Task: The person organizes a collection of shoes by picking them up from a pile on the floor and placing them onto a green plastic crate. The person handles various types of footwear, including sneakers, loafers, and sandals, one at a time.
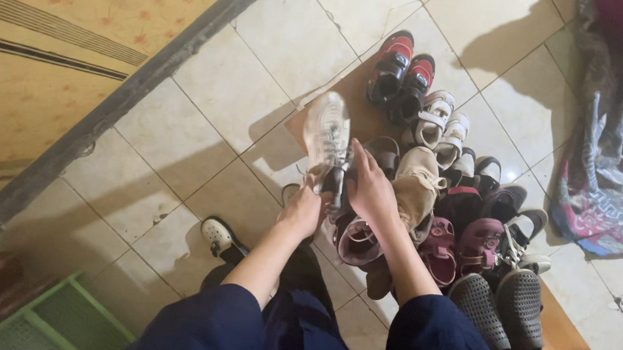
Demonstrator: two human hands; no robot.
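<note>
Both my left hand (302,211) and right hand (369,189) grip the white shoe (328,134), sole up, toe pointing away from me.

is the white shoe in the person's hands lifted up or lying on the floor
Lifted. The white shoe is held by both the left hand and the right hand, toe pointing away, above the tiled floor.

A home entryway: family shoes (449,206) heaped on tiled floor (251,90).
</note>
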